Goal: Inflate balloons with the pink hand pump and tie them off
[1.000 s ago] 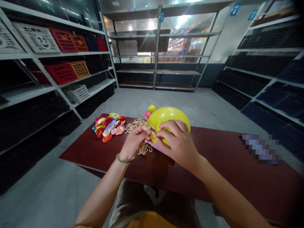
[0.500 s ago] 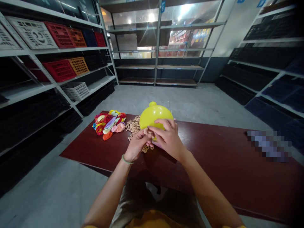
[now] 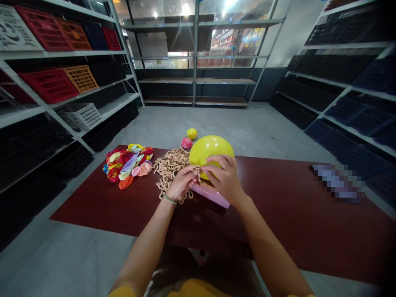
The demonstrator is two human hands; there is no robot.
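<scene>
An inflated yellow balloon [image 3: 208, 150] sits above the dark red table [image 3: 278, 214]. My right hand [image 3: 224, 177] curls round the balloon's near side, fingers pinched at its neck. My left hand [image 3: 182, 183], with a green band at the wrist, pinches the same neck from the left. A pile of tan rubber bands [image 3: 168, 169] lies just left of and under my hands. A pink tube-shaped object [image 3: 212, 195] lies under my right hand.
A heap of coloured uninflated balloons [image 3: 126, 163] lies at the table's left end. A small pink balloon [image 3: 186, 142] and a small yellow balloon [image 3: 192, 133] sit past the table. Metal shelves with crates [image 3: 49, 82] line the left, right and back walls.
The view has tilted down and the table looks farther away. Both hands stay pinched at the balloon's neck. The pink tube-shaped object now shows under my right hand.
</scene>
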